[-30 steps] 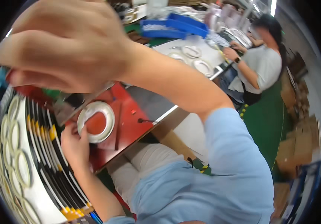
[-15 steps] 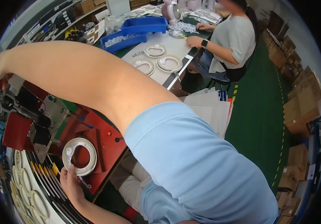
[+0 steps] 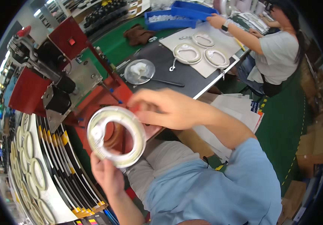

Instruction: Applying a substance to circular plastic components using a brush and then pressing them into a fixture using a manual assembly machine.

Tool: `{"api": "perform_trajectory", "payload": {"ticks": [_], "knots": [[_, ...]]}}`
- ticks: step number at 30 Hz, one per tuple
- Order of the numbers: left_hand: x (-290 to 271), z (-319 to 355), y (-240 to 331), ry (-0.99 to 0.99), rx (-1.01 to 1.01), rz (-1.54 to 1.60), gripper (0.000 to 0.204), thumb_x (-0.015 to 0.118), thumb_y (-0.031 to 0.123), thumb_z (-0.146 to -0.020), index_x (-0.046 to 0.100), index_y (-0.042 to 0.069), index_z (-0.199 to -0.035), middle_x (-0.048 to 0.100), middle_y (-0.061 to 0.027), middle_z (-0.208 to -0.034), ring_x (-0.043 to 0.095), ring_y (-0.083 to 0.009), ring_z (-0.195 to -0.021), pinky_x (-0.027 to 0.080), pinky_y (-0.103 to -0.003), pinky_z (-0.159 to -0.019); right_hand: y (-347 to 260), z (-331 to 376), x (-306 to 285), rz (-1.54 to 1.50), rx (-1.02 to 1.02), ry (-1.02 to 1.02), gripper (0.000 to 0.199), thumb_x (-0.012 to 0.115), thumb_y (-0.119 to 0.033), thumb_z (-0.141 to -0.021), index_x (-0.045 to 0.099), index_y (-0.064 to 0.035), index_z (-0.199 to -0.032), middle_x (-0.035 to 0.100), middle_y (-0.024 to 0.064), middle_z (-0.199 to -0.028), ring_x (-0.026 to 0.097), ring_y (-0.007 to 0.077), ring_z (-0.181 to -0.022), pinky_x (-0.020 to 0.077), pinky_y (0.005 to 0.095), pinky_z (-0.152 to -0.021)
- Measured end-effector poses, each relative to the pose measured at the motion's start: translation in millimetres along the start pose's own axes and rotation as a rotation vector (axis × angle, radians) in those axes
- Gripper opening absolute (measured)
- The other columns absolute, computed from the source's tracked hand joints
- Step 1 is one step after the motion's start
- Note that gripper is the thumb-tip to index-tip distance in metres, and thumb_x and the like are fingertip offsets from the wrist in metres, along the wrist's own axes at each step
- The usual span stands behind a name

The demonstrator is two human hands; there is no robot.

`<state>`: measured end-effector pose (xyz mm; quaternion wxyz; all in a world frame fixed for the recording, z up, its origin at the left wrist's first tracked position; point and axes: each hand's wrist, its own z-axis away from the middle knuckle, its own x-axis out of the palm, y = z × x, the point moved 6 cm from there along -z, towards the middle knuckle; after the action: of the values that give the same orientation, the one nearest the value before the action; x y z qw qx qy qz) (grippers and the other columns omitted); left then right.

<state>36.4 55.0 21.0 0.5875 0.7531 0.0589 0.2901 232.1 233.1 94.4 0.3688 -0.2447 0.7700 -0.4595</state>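
Observation:
Between the thumb and fingers of my left hand [image 3: 108,176], a white and cream ring-shaped part [image 3: 135,148] is held by its lower edge, tilted and raised over the red machine base [image 3: 122,93]. A small rounded white piece sits at the ring's inner left side. My right hand [image 3: 171,110] is beside the ring's upper right edge, fingers bent and thumb apart from them, slightly blurred; whether it touches the rim I cannot make out. Left of the ring stands the hand press [image 3: 62,82] with its red-tipped lever [image 3: 24,32], which neither hand touches.
A clear dish [image 3: 139,71] with white paste and a dark spatula [image 3: 165,81] lie on the dark table. Several similar rings [image 3: 187,54] rest on a white sheet. Blue bins [image 3: 169,20] stand behind, near a co-worker [image 3: 270,45]. More rings [image 3: 37,174] lie at left.
My right hand has come off the press lever and moved down to the ring. My left hand has lifted the ring from the red base toward me. The view has shifted.

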Motion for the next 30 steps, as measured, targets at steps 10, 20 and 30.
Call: {"api": "perform_trajectory", "payload": {"ticks": [10,20,30], "knots": [[136,-9,-62,-0.493,-0.274,-0.054,0.036,0.072,0.004,-0.1,0.057,-0.001,-0.132,0.07,-0.0089,-0.115,0.069,-0.0155,-0.1,0.055,-0.03,-0.089,98,117,-107,-0.653,0.338,0.742,0.036,0.054,-0.031,-0.11,0.063,-0.001,-0.126,0.063,-0.0013,-0.087,0.051,0.0047,-0.065,0.036,0.0215,-0.051],[73,27,-96,-0.5,-0.417,-0.391,0.016,0.078,0.004,-0.095,0.072,0.0,-0.109,0.074,-0.0041,-0.1,0.068,-0.0105,-0.091,0.056,-0.028,-0.087,204,181,-296,-0.615,0.454,1.281,0.027,0.056,-0.031,-0.109,0.058,-0.0054,-0.101,0.062,0.0034,-0.077,0.053,0.0098,-0.059,0.0405,0.0244,-0.051],[67,46,-90,-0.484,-0.422,-0.417,0.012,0.077,0.004,-0.097,0.073,0.0,-0.107,0.074,-0.0032,-0.098,0.069,-0.0103,-0.092,0.055,-0.028,-0.087,257,56,-298,-0.641,0.61,0.966,0.032,0.056,-0.033,-0.109,0.059,-0.0018,-0.112,0.065,0.0085,-0.088,0.056,0.0117,-0.069,0.0434,0.0258,-0.057]]}}
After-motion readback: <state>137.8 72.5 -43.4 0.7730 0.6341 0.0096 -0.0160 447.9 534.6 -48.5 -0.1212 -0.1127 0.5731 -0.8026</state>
